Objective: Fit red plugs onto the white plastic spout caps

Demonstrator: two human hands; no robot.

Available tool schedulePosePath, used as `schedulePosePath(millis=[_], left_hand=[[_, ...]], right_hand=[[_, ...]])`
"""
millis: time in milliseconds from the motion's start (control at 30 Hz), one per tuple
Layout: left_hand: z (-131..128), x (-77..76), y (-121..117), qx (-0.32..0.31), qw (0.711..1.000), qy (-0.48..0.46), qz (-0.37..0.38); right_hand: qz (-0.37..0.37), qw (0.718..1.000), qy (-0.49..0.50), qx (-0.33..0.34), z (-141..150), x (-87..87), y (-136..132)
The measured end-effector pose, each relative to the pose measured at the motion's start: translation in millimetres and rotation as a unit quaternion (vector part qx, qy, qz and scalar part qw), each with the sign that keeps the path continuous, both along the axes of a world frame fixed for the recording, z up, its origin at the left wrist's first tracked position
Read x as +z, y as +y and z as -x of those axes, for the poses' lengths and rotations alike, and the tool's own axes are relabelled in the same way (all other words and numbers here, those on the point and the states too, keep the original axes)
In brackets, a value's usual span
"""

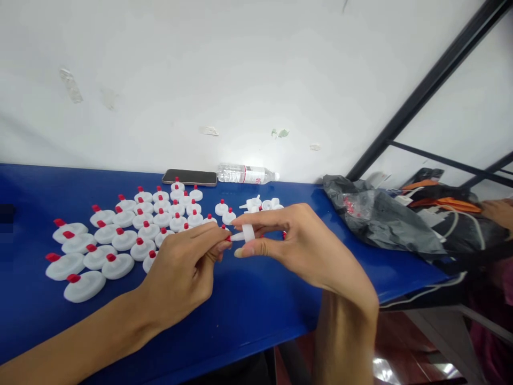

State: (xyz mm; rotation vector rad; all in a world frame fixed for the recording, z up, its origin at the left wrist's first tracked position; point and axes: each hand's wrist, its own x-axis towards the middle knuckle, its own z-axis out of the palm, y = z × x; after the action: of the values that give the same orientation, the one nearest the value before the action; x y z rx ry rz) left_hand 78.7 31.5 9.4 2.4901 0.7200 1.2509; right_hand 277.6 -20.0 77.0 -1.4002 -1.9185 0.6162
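Note:
My left hand (pixel 186 267) is closed in a pinch on a small red tip cap (pixel 228 238), which sits at the thin end of a white nozzle cap (pixel 248 232). The wide base of that nozzle cap is gripped between the thumb and fingers of my right hand (pixel 300 240). The nozzle lies sideways and points left. To the left stand many white nozzle caps with red tips (pixel 117 266) in loose rows. Behind my right hand lie several white nozzle caps without red tips (pixel 253 203), partly hidden.
Against the wall lie a phone (pixel 189 177) and a clear water bottle (pixel 248 174) on the blue tabletop (pixel 248 299). A grey plastic bag (pixel 385 224) and white cables (pixel 452 224) cover the right end, beside a black metal frame (pixel 425 91). Another person's hand (pixel 497 213) shows far right.

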Motion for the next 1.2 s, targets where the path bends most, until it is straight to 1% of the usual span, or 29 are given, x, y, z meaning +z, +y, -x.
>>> schedulePosePath(millis=[133, 233, 400, 500, 600, 667, 700, 767, 867, 933, 1000, 1100, 1200], left_hand=[[2.3, 0.3, -1.8, 0.012, 1.000, -0.008, 0.001], [3.8, 0.3, -1.8, 0.003, 1.000, -0.014, -0.003], [2.2, 1.3, 1.5, 0.005, 1.000, -0.012, 0.020], [0.9, 6.4, 1.7, 0.013, 0.999, -0.021, 0.043], [1.7, 14.1, -1.7, 0.022, 0.993, -0.063, 0.096], [3.1, 17.8, -4.2, 0.026, 0.989, -0.091, 0.112], [3.8, 18.3, -4.9, 0.026, 0.991, -0.088, 0.102], [4.3, 16.0, -4.7, 0.015, 0.997, -0.046, 0.054], [2.7, 5.4, -1.8, -0.018, 0.998, 0.064, -0.023], [0.9, -3.1, 0.1, -0.026, 0.991, 0.118, -0.052], [-0.5, -10.3, 1.8, -0.014, 0.985, 0.160, -0.060], [-0.8, -16.5, 4.5, 0.016, 0.975, 0.213, -0.058], [0.1, -18.5, 6.5, 0.048, 0.972, 0.221, -0.059]], right_hand=[[0.008, 1.000, 0.023, 0.004, 2.0, -0.4, -1.5], [-0.009, 1.000, 0.015, -0.009, 4.9, -0.7, -3.2], [-0.025, 1.000, 0.006, -0.011, 7.6, -2.3, -1.5], [-0.015, 1.000, 0.019, -0.008, 7.0, -2.1, 1.8], [-0.006, 1.000, -0.001, -0.010, 5.0, 1.1, 1.1], [-0.003, 0.999, -0.029, -0.030, 1.9, 4.4, -4.2], [-0.001, 0.998, -0.046, -0.052, -0.5, 6.0, -8.3], [0.004, 0.989, -0.094, -0.116, -7.7, 8.9, -18.3], [0.033, 0.962, -0.174, -0.207, -24.0, 10.6, -31.6], [0.052, 0.944, -0.207, -0.252, -36.8, 9.3, -34.3], [0.061, 0.930, -0.219, -0.290, -49.2, 5.5, -30.1], [0.074, 0.918, -0.225, -0.318, -64.3, -2.9, -15.0], [0.097, 0.920, -0.230, -0.302, -73.5, -10.9, 0.4]])
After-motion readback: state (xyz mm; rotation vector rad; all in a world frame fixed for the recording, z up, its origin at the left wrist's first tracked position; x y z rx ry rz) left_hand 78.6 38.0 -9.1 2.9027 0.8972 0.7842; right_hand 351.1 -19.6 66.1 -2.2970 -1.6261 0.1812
